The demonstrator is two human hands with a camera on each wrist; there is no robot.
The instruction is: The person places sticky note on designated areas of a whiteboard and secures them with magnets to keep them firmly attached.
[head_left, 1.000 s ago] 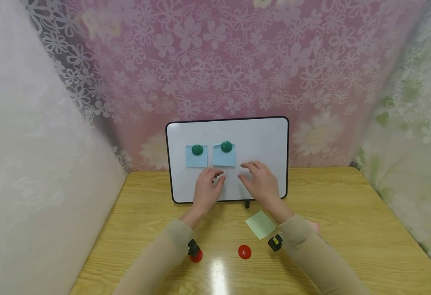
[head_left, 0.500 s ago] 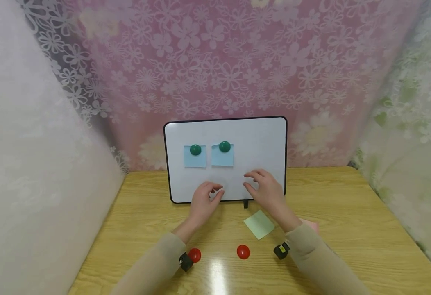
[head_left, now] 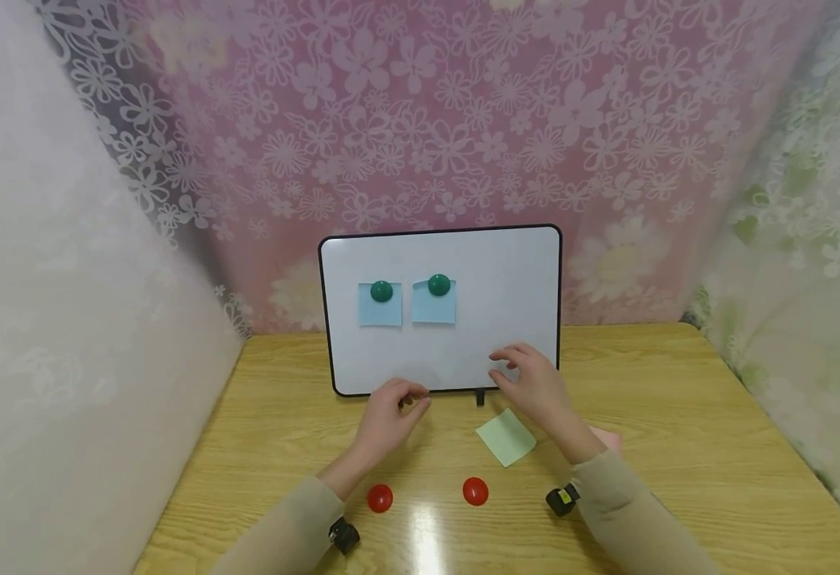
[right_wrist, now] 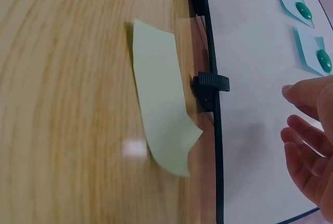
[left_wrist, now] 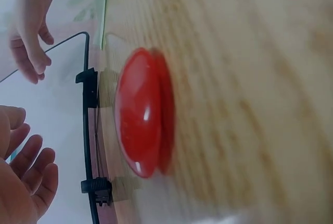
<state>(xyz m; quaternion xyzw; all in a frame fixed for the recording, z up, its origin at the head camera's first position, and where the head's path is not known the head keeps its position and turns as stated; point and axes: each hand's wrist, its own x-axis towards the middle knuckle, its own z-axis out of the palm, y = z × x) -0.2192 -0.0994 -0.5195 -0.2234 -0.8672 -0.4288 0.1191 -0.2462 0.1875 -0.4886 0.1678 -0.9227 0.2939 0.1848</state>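
Observation:
A whiteboard (head_left: 391,359) with a black frame stands upright on the table. Two light blue sticky notes hang on it, the left note (head_left: 380,314) under a green magnet (head_left: 381,291) and the right note (head_left: 433,311) under another green magnet (head_left: 438,285). My left hand (head_left: 386,419), fingers loosely bent and holding nothing, is in front of the board's bottom edge. Over the lower right of the board hovers my right hand (head_left: 538,389), thumb and fingers apart with nothing between them. Below it lies a pale green sticky note (right_wrist: 158,88) with a curled end.
Two round red magnets lie on the wooden table (head_left: 262,447), one red magnet (head_left: 380,498) near my left sleeve and the other red magnet (head_left: 475,491) farther right. A pink note (head_left: 608,439) shows partly behind my right forearm. Black clip feet (right_wrist: 210,82) support the board.
Both hands have drawn back from beneath the right blue note. The left moved down and toward me, the right down and rightward. The notes and magnets stay in place.

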